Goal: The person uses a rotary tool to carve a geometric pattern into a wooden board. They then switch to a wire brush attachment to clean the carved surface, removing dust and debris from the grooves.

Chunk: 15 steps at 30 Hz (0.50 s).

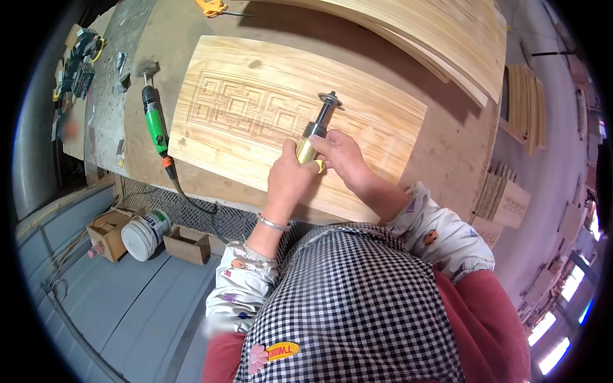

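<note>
My left hand (288,173) is wrapped round the gold body of a handheld grinder (308,145). The fingers of my right hand (342,153) close on the same tool, with the thumb at its black collar. A thin dark disc (330,99) sits on the grinder's far end, pointing away from me. Close to my hands, a bit of yellow shows at the tool's lower end. Beneath it lies a pale wooden panel (223,143) with a carved pattern of interlocking square lines. The carving's right part is partly hidden by the tool and my hands.
Left of the panel lies a green and black rotary tool (154,121) with a brush-like head and a cable. Large wooden boards (408,29) are stacked at the far right, near an orange-handled tool (211,7). A white bucket (142,237) and wooden boxes (186,245) stand lower left.
</note>
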Tool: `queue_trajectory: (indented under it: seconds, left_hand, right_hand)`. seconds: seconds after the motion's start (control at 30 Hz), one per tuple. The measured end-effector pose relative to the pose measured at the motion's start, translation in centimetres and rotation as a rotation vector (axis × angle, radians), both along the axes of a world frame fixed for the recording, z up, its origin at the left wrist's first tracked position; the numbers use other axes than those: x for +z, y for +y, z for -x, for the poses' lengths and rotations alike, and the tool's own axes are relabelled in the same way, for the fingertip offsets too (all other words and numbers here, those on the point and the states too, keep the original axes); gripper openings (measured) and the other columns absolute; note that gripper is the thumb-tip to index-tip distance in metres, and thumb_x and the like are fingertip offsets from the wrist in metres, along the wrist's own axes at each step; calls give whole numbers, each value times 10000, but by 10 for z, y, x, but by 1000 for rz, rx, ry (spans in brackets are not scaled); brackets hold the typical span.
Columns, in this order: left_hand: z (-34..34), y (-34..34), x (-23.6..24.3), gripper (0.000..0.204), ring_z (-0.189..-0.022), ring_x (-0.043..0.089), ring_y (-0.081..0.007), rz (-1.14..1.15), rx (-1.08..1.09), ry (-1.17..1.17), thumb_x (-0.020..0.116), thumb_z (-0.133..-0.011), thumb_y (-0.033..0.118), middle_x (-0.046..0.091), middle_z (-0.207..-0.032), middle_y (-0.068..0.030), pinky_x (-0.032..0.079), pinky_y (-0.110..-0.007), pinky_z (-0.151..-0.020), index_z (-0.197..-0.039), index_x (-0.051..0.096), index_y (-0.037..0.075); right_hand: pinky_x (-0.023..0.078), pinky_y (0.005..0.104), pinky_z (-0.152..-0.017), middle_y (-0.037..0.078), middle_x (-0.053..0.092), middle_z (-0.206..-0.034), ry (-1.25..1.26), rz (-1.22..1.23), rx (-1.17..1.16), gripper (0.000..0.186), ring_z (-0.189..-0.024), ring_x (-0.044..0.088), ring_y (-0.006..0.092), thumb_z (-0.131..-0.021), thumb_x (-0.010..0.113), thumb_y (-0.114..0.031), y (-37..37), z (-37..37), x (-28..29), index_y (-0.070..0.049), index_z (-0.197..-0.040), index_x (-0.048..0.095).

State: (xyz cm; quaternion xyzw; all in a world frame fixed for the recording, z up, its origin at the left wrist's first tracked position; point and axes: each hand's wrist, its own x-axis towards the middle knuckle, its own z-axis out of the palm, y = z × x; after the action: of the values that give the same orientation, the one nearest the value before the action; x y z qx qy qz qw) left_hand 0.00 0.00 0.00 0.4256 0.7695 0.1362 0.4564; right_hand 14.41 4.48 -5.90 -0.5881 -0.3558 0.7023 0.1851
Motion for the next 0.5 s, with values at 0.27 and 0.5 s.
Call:
queue_trajectory:
  seconds: [0.27,0.5]
  left_hand:
    - [94,29,3,461,-883,693,-490,21,-6,-31,751,-810,304,703,-906,-312,537,-509,-776,-1097,544,8]
    - [158,43,-5,496,-931,692,-502,52,91,-97,755,-824,317,704,-955,-337,544,-510,-808,-1135,547,-9]
  right_hand:
    - [543,330,-658,107,710,-818,-29,-3,-29,445,-725,678,174,-961,745,-407,25,92,1,34,-986,683]
    - [546,351,-613,121,704,-773,-46,-37,52,452,-672,690,208,-949,748,-421,49,159,7,24,-932,672]
